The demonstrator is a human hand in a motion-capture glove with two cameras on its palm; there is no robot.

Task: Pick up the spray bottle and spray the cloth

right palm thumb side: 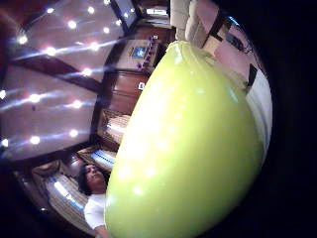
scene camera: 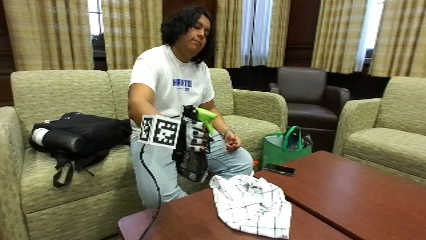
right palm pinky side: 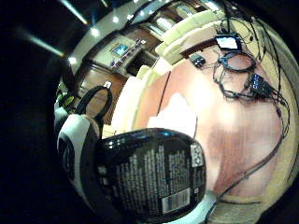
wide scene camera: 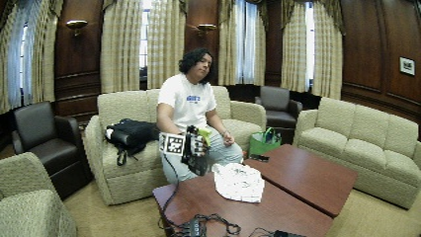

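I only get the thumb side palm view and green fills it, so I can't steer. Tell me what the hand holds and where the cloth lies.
Observer: The gloved right hand grips a spray bottle, lifted off the table.
Operator: Give me the cloth.
Observer: The checked white cloth lies crumpled on the table, below and beside the bottle.
Operator: Say which way the nozzle points.
Observer: The green spray head points over the cloth's side of the table.

Dim room, streaked ceiling-light glare
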